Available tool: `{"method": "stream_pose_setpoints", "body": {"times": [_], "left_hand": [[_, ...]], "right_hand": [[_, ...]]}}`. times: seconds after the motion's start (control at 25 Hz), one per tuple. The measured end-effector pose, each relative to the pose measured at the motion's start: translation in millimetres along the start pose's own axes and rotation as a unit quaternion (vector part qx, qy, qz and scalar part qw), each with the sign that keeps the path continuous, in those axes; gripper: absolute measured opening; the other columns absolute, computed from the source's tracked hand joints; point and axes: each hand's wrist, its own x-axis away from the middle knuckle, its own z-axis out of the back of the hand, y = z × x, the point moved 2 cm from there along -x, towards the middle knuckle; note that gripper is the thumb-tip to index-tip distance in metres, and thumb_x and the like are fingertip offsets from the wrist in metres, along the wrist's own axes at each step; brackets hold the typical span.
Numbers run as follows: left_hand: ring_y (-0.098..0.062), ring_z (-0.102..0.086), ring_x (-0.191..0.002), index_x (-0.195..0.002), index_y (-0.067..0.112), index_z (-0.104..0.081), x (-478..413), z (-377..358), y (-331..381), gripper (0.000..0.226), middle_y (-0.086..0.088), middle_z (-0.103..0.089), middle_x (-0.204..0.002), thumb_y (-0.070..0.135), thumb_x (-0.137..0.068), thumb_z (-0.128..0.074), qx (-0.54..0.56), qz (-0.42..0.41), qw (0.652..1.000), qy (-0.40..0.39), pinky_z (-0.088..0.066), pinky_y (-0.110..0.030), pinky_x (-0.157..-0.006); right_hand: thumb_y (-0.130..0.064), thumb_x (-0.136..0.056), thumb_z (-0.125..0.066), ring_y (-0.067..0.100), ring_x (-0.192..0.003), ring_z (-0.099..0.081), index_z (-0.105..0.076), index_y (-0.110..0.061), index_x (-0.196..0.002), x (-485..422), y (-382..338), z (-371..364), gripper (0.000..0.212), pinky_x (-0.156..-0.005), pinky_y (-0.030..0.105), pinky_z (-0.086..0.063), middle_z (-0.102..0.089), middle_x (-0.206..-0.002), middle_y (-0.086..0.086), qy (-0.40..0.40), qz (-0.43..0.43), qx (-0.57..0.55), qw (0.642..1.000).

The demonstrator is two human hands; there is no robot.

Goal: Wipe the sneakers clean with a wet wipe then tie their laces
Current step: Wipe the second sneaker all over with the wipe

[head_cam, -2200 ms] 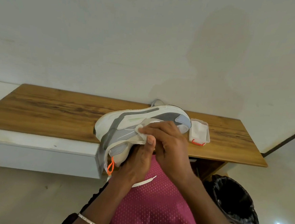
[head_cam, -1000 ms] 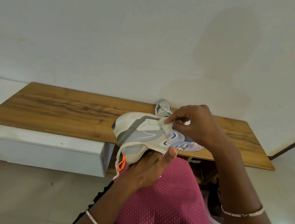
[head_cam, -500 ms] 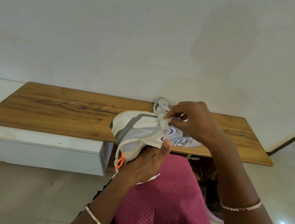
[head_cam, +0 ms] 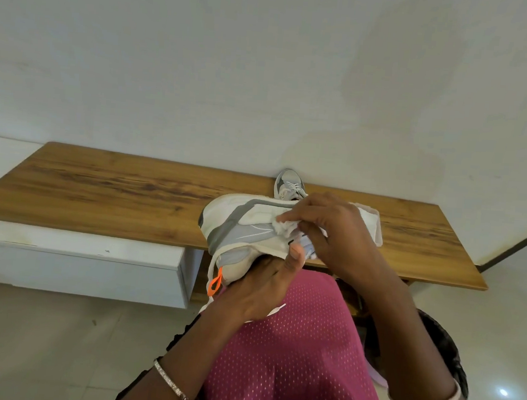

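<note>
The wipe (head_cam: pixel 287 226) is being pinched in the curled fingers of the right hand (head_cam: pixel 332 233) and pressed against the side of the sneaker (head_cam: pixel 244 226), so only a crumpled white corner of it is being shown; the rest is being hidden under the fingers. The front part of this shoe is also being covered by the right hand. The sneaker is being gripped from below by the left hand (head_cam: pixel 258 289), with the thumb being laid up against the shoe's lower edge and the other fingers being lost from view beneath or inside it. Both forearms are being raised from the bottom of the frame, the right one crossing over towards the middle, and a thin bracelet (head_cam: pixel 175 388) is being worn on each wrist. The shoe is being held tilted on its side above the lap, in front of the edge of the wooden shelf (head_cam: pixel 114 194). An orange loop (head_cam: pixel 215 282) is being left hanging from its heel, and a white lace end (head_cam: pixel 274 309) is being seen trailing below the left hand. A second sneaker (head_cam: pixel 289 187) is being kept on the shelf against the wall (head_cam: pixel 266 73), only its toe and laces being visible behind the held one. A dark bin (head_cam: pixel 443 346) on the floor is being largely hidden by the right arm.
</note>
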Motion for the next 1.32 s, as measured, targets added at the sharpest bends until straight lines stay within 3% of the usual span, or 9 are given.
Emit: {"method": "stream_pose_setpoints", "body": {"times": [0.2, 0.28, 0.4, 0.56, 0.68, 0.8, 1.04, 1.24, 1.32], "left_hand": [[-0.047, -0.039, -0.127, -0.12, -0.01, -0.043, 1, 5, 3, 0.137, -0.036, -0.044, -0.129, 0.1, -0.054, 0.004, 0.029, -0.002, 1.0, 0.013, -0.033, -0.055, -0.112], [-0.028, -0.042, -0.137, -0.141, 0.014, -0.046, 1, 4, 0, 0.132, -0.019, -0.048, -0.143, 0.102, -0.053, 0.0, 0.057, 0.0, 0.998, 0.022, -0.032, -0.039, -0.117], [-0.008, -0.03, -0.142, -0.141, 0.048, -0.029, 3, 4, 4, 0.109, 0.006, -0.038, -0.15, 0.103, -0.051, -0.002, 0.083, -0.009, 0.996, 0.025, -0.022, -0.016, -0.114], [-0.041, -0.041, -0.132, -0.131, 0.004, -0.05, 0, 6, 2, 0.129, -0.028, -0.05, -0.134, 0.098, -0.061, 0.003, 0.049, -0.021, 0.998, 0.027, -0.031, -0.052, -0.115], [-0.003, -0.039, -0.137, -0.14, 0.036, -0.044, 2, 8, 0, 0.11, 0.005, -0.049, -0.144, 0.099, -0.061, -0.002, 0.087, -0.042, 0.995, 0.023, -0.028, -0.029, -0.119], [0.027, -0.031, -0.119, -0.128, 0.057, -0.022, 4, 11, 3, 0.091, 0.022, -0.034, -0.137, 0.102, -0.052, -0.003, 0.096, -0.023, 0.995, 0.021, -0.024, 0.0, -0.101], [0.004, -0.019, -0.145, -0.141, 0.048, -0.03, 0, 10, 3, 0.097, 0.018, -0.03, -0.156, 0.097, -0.063, 0.0, 0.08, -0.059, 0.994, 0.046, -0.016, -0.035, -0.124], [0.041, -0.027, -0.109, -0.119, 0.063, -0.029, 4, 8, 4, 0.07, 0.026, -0.04, -0.129, 0.097, -0.062, -0.006, 0.101, -0.039, 0.994, 0.011, -0.024, 0.008, -0.094], [0.042, -0.022, -0.11, -0.121, 0.064, -0.023, 4, 8, 5, 0.067, 0.029, -0.034, -0.132, 0.093, -0.064, -0.003, 0.078, -0.038, 0.996, 0.005, -0.019, 0.009, -0.095]], "right_hand": [[0.004, -0.085, -0.067, 0.014, -0.093, -0.057, -0.078, -0.017, -0.1, 14, 0, -7, 0.028, -0.076, 0.037, -0.051, -0.072, -0.096, -0.003, 0.101, -0.074, 0.015, 0.992], [-0.005, -0.088, -0.066, 0.013, -0.094, -0.058, -0.078, -0.021, -0.101, 21, -30, -14, 0.024, -0.076, 0.03, -0.049, -0.071, -0.096, -0.007, 0.074, -0.029, -0.069, 0.994], [-0.019, -0.092, -0.056, 0.012, -0.092, -0.054, -0.078, -0.023, -0.101, 21, -33, -13, 0.024, -0.075, 0.029, -0.046, -0.071, -0.096, -0.008, 0.049, 0.039, -0.059, 0.996], [0.004, -0.086, -0.065, 0.01, -0.093, -0.05, -0.078, -0.019, -0.099, 14, 10, -7, 0.029, -0.075, 0.038, -0.05, -0.072, -0.095, -0.004, 0.138, -0.078, 0.044, 0.986], [-0.002, -0.088, -0.065, 0.011, -0.094, -0.054, -0.078, -0.018, -0.101, 22, -19, -18, 0.024, -0.077, 0.023, -0.045, -0.07, -0.095, -0.006, 0.122, -0.037, -0.024, 0.992], [-0.011, -0.092, -0.06, 0.01, -0.094, -0.054, -0.077, -0.021, -0.101, 28, -38, -21, 0.022, -0.078, 0.018, -0.042, -0.069, -0.097, -0.008, 0.076, 0.033, -0.062, 0.995], [0.007, -0.084, -0.068, 0.017, -0.093, -0.055, -0.078, -0.016, -0.098, 20, 11, -12, 0.028, -0.071, 0.038, -0.052, -0.073, -0.097, -0.001, 0.156, -0.076, 0.039, 0.984], [-0.015, -0.093, -0.054, 0.013, -0.096, -0.054, -0.078, -0.017, -0.101, 30, -36, -26, 0.025, -0.077, 0.018, -0.043, -0.069, -0.098, -0.004, 0.106, 0.016, -0.058, 0.993], [-0.015, -0.092, -0.054, 0.014, -0.096, -0.055, -0.078, -0.018, -0.102, 25, -27, -21, 0.026, -0.077, 0.02, -0.044, -0.07, -0.099, -0.004, 0.083, 0.031, -0.05, 0.995]]}}
